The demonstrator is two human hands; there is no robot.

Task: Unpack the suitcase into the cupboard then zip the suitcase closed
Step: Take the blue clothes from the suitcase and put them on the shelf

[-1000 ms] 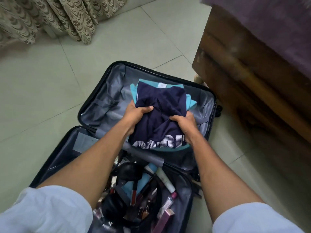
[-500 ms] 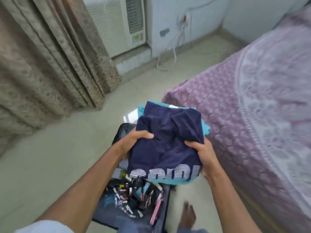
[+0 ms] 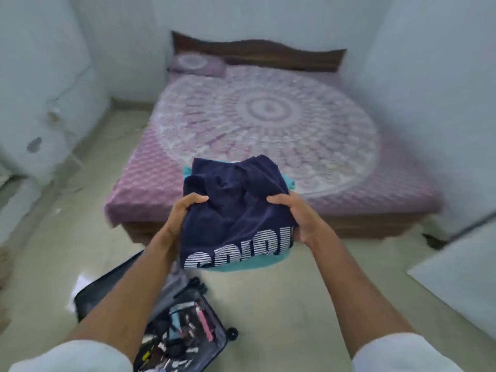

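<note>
I hold a stack of folded clothes in front of me at chest height: a navy shirt with white striped lettering [image 3: 236, 210] on top and a teal garment [image 3: 241, 264] under it. My left hand [image 3: 185, 213] grips the stack's left side, thumb on top. My right hand [image 3: 292, 216] grips its right side the same way. The open black suitcase [image 3: 107, 294] lies on the floor at the lower left, partly behind my left arm. Its near half holds several cosmetics and small items [image 3: 185, 328]. No cupboard is clearly in view.
A bed with a purple mandala sheet [image 3: 268, 116] and dark wooden headboard fills the room ahead. Pale walls stand on both sides. A pale flat panel [image 3: 461, 264] juts in at the right edge. Tiled floor [image 3: 281, 304] stretches between me and the bed.
I lifted the clothes stack out of the suitcase and stood up. My view swung from the suitcase past the curtain and air conditioner round to the bed. Both hands kept their hold.
</note>
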